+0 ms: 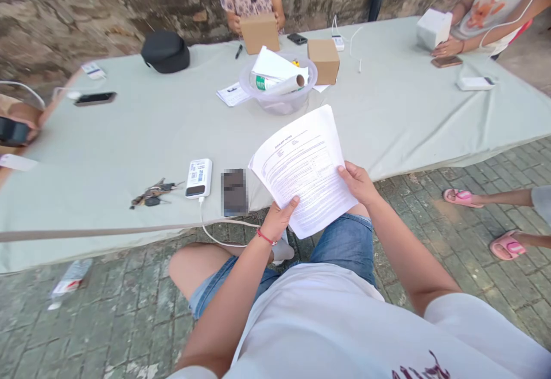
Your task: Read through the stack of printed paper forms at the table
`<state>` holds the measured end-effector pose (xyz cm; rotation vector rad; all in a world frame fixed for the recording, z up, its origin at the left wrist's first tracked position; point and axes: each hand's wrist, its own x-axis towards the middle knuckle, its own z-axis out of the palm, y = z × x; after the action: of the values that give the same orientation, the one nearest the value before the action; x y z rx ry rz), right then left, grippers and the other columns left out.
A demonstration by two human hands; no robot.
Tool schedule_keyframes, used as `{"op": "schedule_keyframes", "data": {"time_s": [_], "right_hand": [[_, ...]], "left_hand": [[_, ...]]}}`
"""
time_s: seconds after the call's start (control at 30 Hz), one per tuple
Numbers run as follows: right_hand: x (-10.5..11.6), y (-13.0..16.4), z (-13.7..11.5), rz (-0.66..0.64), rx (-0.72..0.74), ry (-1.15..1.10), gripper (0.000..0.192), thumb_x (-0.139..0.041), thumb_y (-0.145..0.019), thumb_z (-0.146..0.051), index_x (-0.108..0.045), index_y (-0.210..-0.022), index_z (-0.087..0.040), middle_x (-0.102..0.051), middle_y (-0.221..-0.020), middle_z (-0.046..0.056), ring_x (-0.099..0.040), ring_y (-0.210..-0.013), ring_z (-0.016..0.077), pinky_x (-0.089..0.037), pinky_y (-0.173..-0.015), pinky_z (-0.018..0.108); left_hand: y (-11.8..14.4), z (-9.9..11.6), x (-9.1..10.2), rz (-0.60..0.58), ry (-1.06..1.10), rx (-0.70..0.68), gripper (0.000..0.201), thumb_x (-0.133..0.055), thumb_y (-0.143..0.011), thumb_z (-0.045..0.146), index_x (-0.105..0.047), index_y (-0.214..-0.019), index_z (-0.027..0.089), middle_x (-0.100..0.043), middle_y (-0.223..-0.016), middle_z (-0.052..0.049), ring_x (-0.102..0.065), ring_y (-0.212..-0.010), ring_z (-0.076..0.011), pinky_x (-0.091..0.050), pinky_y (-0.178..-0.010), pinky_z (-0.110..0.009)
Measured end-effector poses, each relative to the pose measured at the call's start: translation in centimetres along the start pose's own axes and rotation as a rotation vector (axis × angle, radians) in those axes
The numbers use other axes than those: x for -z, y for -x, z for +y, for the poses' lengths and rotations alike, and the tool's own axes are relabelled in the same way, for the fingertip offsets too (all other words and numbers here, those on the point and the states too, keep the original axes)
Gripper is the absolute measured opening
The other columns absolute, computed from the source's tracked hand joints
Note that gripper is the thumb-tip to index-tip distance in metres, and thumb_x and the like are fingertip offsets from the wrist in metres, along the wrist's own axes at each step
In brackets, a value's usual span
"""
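A stack of printed white paper sheets (303, 166) is held up over my lap, in front of the table's near edge. My left hand (278, 219) grips its lower left edge, thumb on top, with a red band at the wrist. My right hand (358, 182) holds the right edge of the same sheets. A white power bank (198, 178) with a cable, a bunch of keys (151, 193) and a phone (234, 192) lie on the cloth-covered table (129, 138) to the left of the sheets.
A clear bowl (279, 99) with rolled papers stands mid-table beside a small cardboard box (323, 60). A person across holds another cardboard box (259, 32); a person at right touches a white box (434, 28). A black cap (165, 51), phones and a plastic bottle (70, 278) on the paving.
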<state>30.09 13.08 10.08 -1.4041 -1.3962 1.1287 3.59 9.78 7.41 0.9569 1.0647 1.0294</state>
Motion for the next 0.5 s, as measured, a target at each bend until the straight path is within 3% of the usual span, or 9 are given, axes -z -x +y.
{"op": "schedule_keyframes", "data": {"time_s": [0.1, 0.17, 0.23, 0.33, 0.5], "right_hand": [[-0.5, 2.4, 1.7, 0.068, -0.048, 0.238, 0.058, -0.046, -0.096, -0.077, -0.059, -0.077, -0.024, -0.061, -0.069, 0.001, -0.061, -0.076, 0.0217, -0.053, -0.074, 0.033], [-1.2, 3.8, 3.0, 0.039, -0.059, 0.309, 0.059, -0.041, -0.096, -0.077, -0.051, -0.070, -0.025, -0.053, -0.063, 0.001, -0.054, -0.067, 0.0204, -0.049, -0.068, 0.033], [-1.8, 4.9, 4.2, 0.011, -0.082, 0.314, 0.058, -0.039, -0.096, -0.078, -0.049, -0.071, -0.026, -0.053, -0.065, 0.002, -0.053, -0.066, 0.0207, -0.046, -0.068, 0.034], [-2.5, 6.3, 5.6, 0.031, -0.158, 0.318, 0.058, -0.037, -0.095, -0.079, -0.048, -0.073, -0.027, -0.053, -0.065, 0.001, -0.053, -0.068, 0.0221, -0.044, -0.068, 0.034], [-3.0, 7.2, 7.2, 0.050, -0.221, 0.329, 0.057, -0.035, -0.096, -0.076, -0.053, -0.077, -0.025, -0.058, -0.069, 0.002, -0.056, -0.069, 0.0232, -0.043, -0.069, 0.035]], "left_hand": [[1.6, -3.5, -0.8, 0.028, 0.166, 0.197, 0.067, -0.093, -0.067, 0.064, -0.078, -0.117, 0.021, -0.074, -0.132, -0.013, -0.059, -0.137, -0.0420, -0.044, -0.120, -0.058], [2.4, -6.0, -0.6, 0.056, 0.214, 0.314, 0.065, -0.097, -0.059, 0.063, -0.079, -0.106, 0.021, -0.077, -0.126, -0.013, -0.061, -0.133, -0.0468, -0.046, -0.117, -0.061], [3.0, -8.0, -0.2, 0.104, 0.234, 0.342, 0.062, -0.097, -0.059, 0.063, -0.079, -0.102, 0.022, -0.079, -0.120, -0.011, -0.062, -0.130, -0.0476, -0.047, -0.114, -0.061], [3.4, -9.6, 0.7, 0.236, 0.214, 0.287, 0.060, -0.090, -0.066, 0.069, -0.074, -0.100, 0.023, -0.078, -0.112, -0.010, -0.068, -0.120, -0.0392, -0.050, -0.108, -0.055], [2.8, -10.4, 1.2, 0.456, 0.096, 0.143, 0.050, -0.074, -0.079, 0.069, -0.062, -0.087, 0.021, -0.072, -0.092, -0.003, -0.067, -0.092, -0.0219, -0.054, -0.091, -0.038]]}}
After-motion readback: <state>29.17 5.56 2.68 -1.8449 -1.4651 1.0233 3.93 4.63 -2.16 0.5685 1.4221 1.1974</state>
